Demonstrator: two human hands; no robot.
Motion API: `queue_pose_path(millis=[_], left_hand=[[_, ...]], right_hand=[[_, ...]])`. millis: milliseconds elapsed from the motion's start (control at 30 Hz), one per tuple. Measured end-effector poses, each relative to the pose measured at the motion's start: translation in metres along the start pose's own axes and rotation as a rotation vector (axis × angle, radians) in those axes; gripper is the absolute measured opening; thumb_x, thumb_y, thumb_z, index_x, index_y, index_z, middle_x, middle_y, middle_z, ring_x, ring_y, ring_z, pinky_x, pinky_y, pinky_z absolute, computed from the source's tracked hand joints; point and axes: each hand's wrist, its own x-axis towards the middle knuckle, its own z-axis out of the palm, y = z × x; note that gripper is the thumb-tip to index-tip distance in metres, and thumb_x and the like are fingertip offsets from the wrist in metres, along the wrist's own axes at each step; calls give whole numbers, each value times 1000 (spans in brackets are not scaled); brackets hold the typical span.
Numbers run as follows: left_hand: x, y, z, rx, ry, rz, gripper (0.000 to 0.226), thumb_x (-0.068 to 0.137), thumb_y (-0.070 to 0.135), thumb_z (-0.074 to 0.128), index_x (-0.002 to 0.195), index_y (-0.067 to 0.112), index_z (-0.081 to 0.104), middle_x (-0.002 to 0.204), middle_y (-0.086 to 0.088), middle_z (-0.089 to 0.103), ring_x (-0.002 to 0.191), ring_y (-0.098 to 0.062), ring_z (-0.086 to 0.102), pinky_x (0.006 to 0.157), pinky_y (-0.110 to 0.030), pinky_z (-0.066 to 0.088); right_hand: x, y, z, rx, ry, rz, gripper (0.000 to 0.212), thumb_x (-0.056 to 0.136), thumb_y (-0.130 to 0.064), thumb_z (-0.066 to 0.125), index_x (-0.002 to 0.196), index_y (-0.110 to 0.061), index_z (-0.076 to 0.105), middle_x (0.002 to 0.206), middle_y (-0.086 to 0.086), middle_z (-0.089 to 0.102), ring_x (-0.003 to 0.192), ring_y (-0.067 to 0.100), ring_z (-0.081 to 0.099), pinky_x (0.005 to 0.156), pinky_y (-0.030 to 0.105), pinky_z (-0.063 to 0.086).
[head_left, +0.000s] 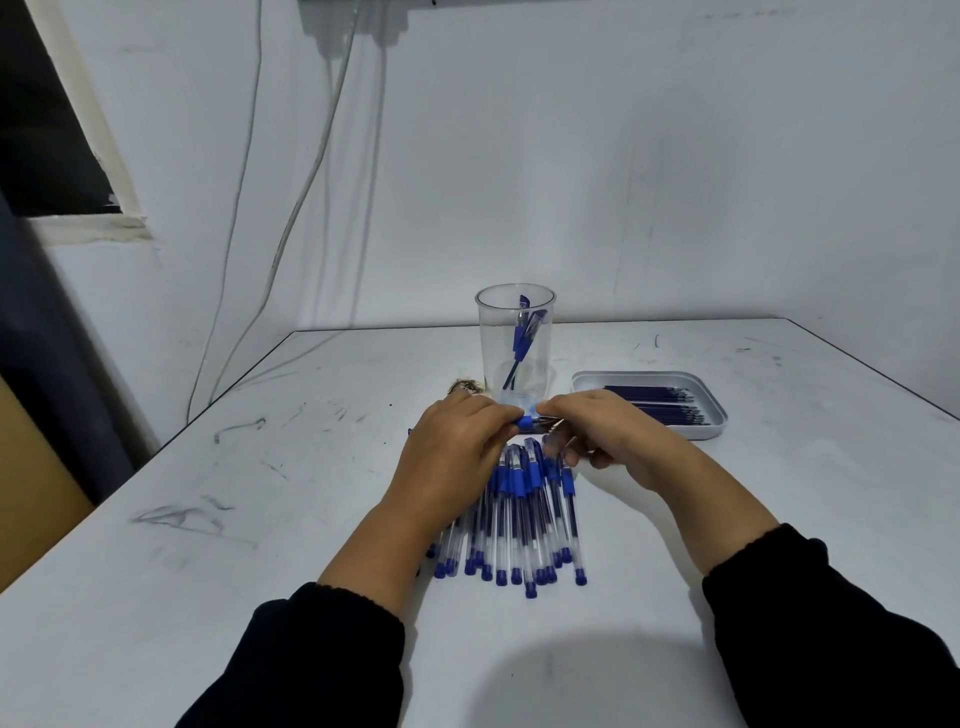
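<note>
Both hands met just in front of the clear cup (514, 358), on the side nearer to us, and shared one blue pen (531, 424) that lay crosswise and level, close to the cup's base. Our left hand (457, 441) pinched the pen at its blue section with curled fingertips. Our right hand (608, 436) pinched the other end in the same way, its lower fingers tucked under the palm. We could not tell whether the pen's two parts were joined or apart, since the fingers covered the spot. Inside the cup a few finished pens (524, 332) leaned against the wall, caps up. Nearer to us than the cup, under and behind the hands, a pile of pens (519, 519) lay on the desk (260, 519), with their clear barrels running towards us and their blue end plugs closest to us. To the right of the cup, close by but not touching it, stood a shallow white tray (719, 418) holding dark refills (654, 400) laid side by side. Behind the cup and to its left, thin cables (291, 228) hung down the pale wall. Black sleeves (322, 654) covered both forearms.
</note>
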Motion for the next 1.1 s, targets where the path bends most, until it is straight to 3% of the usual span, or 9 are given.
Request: queue_pose_path(millis=[100,267,367,467,567,667,767,900,1100], left_hand=[[0,0,1,4,0,-2,21,88,18,61,107,12,68,95,-3,69,84,-21,59,71,-34,49],[1,-2,1,-6,13,9,23,90,25,55,104,13,69,93,-1,69,82,-21,57,68,-34,49],[0,-2,1,0,24,-9,21,88,21,58,105,13,69,92,0,69,83,-20,57,68,-35,49],[0,-2,0,2,30,-15,20,88,18,60,104,12,69,91,-1,69,82,-20,57,68,-35,49],[0,-3,1,11,33,-7,17,87,15,63,102,12,69,90,-1,69,81,-20,56,67,-35,48],[0,-2,0,7,30,-17,17,87,14,64,104,12,69,90,-1,69,81,-19,56,67,-34,48],[0,-2,0,-2,21,-24,19,88,16,61,104,12,69,91,-1,69,82,-20,57,67,-35,49],[0,-2,0,-1,5,-16,18,88,16,63,104,14,69,90,0,68,81,-20,56,66,-38,49],[0,-1,0,-1,22,2,17,87,16,63,103,13,69,89,0,69,81,-20,57,65,-38,50]], right_hand=[[0,0,0,-15,-9,-11,24,96,-26,51,83,-11,65,63,-1,66,51,10,48,49,22,29],[0,1,-2,-24,4,20,37,98,-39,48,83,-12,67,67,-1,69,51,9,50,50,22,29],[1,1,-15,0,95,17,36,99,-39,48,91,-12,69,74,1,70,52,10,51,48,20,35],[3,11,-30,-58,217,-33,23,94,-27,60,86,-9,71,70,2,68,50,7,53,44,12,40],[6,21,-43,-302,273,-45,16,85,-21,70,76,-8,72,67,4,69,57,11,57,63,24,47],[7,23,-44,-385,233,-39,8,81,-22,75,78,-15,74,69,-1,68,66,12,59,69,26,46],[4,18,-36,-235,135,-108,4,82,-27,75,84,-24,76,77,-3,73,69,9,61,73,27,51],[-1,7,-24,-89,13,-159,9,83,-22,73,92,-22,75,85,0,73,62,8,53,61,17,46],[-2,6,-16,-124,48,-130,10,88,-27,67,89,-20,74,81,-4,72,60,7,52,58,22,39]])
